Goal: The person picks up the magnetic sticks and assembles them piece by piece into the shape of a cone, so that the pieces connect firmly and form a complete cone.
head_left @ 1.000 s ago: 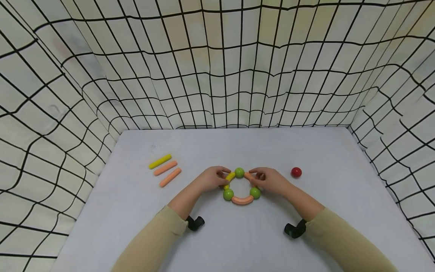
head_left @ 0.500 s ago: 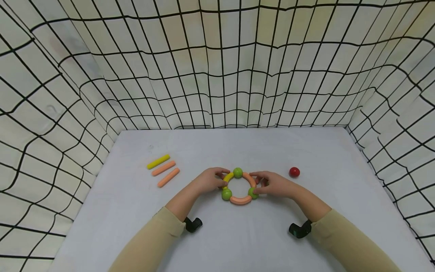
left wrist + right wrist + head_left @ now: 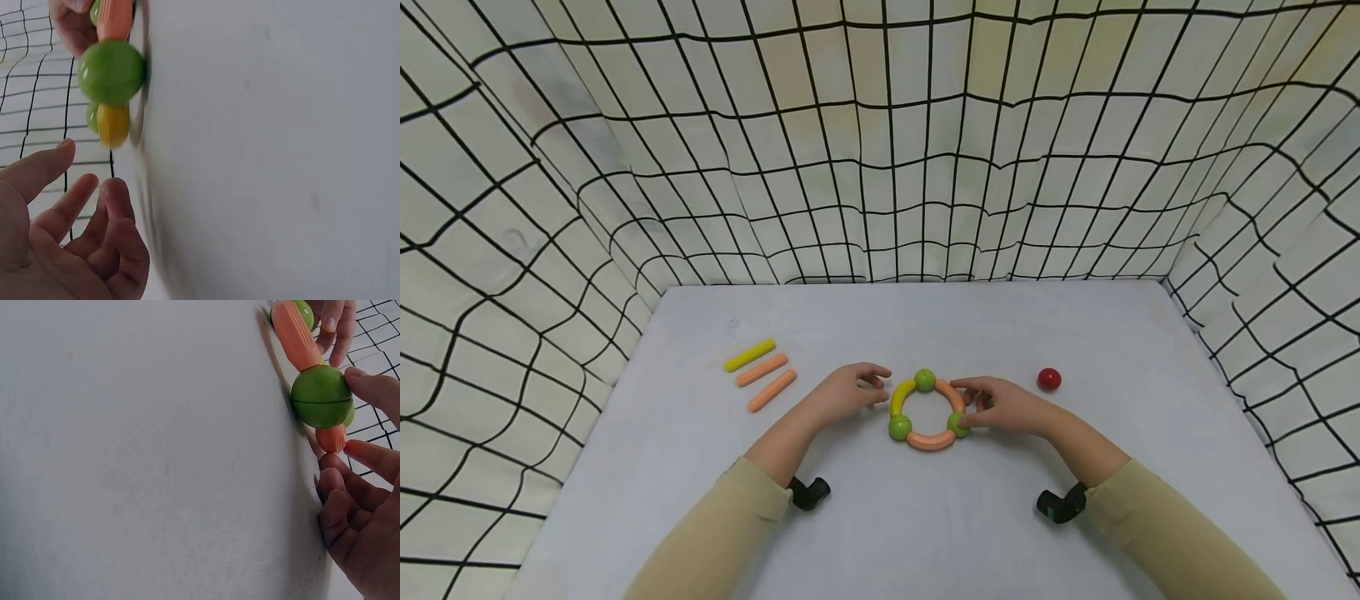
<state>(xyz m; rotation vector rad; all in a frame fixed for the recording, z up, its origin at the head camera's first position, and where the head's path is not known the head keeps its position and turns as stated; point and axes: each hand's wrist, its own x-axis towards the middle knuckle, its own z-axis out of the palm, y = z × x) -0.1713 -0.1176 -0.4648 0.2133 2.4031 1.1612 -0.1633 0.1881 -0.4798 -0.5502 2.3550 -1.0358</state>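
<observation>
A toy ring of three green balls (image 3: 925,380), a yellow curved rod (image 3: 899,395) and two orange curved rods (image 3: 931,442) lies mid-table. My right hand (image 3: 1006,404) holds its right side. In the right wrist view, the thumb touches the near green ball (image 3: 322,397) and a fingertip meets the orange rod (image 3: 331,439) behind it. My left hand (image 3: 848,395) is just left of the ring, fingers loosely bent and apart from it. In the left wrist view, a gap shows between the left hand (image 3: 87,237) and the yellow rod (image 3: 114,125).
On the left lie a straight yellow rod (image 3: 749,355) and two straight orange rods (image 3: 762,370). A red ball (image 3: 1049,379) sits to the right. Black netting over white sheets stands behind and beside the white table (image 3: 925,533). Both wrists wear black camera mounts (image 3: 1062,505).
My left hand has let go of the yellow curved rod and moved left. The right hand has shifted from the orange rod toward the lower right green ball.
</observation>
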